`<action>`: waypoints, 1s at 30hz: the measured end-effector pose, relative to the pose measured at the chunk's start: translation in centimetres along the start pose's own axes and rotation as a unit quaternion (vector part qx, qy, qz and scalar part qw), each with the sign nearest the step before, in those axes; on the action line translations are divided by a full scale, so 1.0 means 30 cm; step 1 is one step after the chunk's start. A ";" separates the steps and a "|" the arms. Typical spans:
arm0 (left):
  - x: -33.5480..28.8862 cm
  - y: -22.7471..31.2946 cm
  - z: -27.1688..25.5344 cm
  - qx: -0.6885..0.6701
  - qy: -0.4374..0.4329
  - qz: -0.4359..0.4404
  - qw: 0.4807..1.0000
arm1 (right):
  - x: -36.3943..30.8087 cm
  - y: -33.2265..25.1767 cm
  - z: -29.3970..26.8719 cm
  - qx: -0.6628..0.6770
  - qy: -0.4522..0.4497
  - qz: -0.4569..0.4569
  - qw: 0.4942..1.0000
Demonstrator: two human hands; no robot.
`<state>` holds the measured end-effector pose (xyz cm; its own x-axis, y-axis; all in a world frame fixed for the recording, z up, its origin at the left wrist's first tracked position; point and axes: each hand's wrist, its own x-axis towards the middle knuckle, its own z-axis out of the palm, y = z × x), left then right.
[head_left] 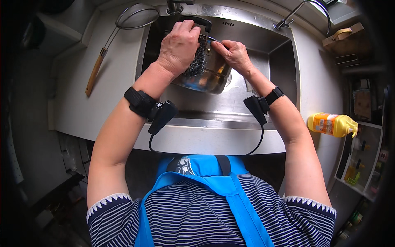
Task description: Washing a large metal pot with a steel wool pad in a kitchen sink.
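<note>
Left fingers: bent inward at the far side of the left hand [177, 47], tips hidden from where I stand, so I cannot tell what they close on.
Right fingers: thumb and fingers of the right hand [235, 54] clamped on the pot's edge, at its right side.
Scrubber [197, 61]: dark, wiry and glinting, just beside the left hand and up against the pot.
Pot [212, 74]: shiny metal, tipped over in the left part of the sink, blue and amber gleams on its side.
Pot handle [204, 23]: black, at the far end, just beyond the left hand.
Sink [284, 70]: stainless steel, wet along its back ledge.
Taps: a short one [175, 7] behind the pot, and a thin curved one [304, 8] at the far right corner.
Wrists: black straps, each bearing a black device [163, 117] with a thin cable.
Table [74, 107]: white, wrapping around the sink.
Strainer [97, 72]: round wire head, wooden handle, lying left of the sink.
Bottle [333, 125]: yellow with an orange label, at the table's right side.
Clothes: bright blue apron [242, 206] over a striped top [189, 216], white scalloped trim on the sleeves.
</note>
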<state>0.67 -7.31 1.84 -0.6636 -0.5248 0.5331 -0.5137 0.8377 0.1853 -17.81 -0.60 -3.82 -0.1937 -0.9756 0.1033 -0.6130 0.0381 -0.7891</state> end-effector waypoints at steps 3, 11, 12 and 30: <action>0.065 -0.020 -0.027 0.030 -0.193 -0.037 0.980 | 0.009 0.004 -0.005 -0.025 -0.009 0.001 1.000; 0.140 -0.055 0.007 -0.038 -0.280 -0.103 0.954 | 0.009 -0.006 0.002 -0.008 -0.008 0.020 1.000; 0.145 -0.059 0.013 -0.037 -0.290 -0.104 0.951 | 0.008 -0.002 0.003 -0.014 -0.009 0.015 1.000; 0.146 -0.052 0.008 -0.028 -0.291 -0.132 0.947 | 0.014 0.007 0.004 -0.004 -0.009 0.013 1.000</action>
<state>-1.58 -10.94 3.69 -0.7116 -0.6980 -0.0805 -0.6848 0.6633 0.3018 -17.92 -1.02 -3.99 -0.1962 -0.9779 0.0718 -0.6142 0.0655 -0.7864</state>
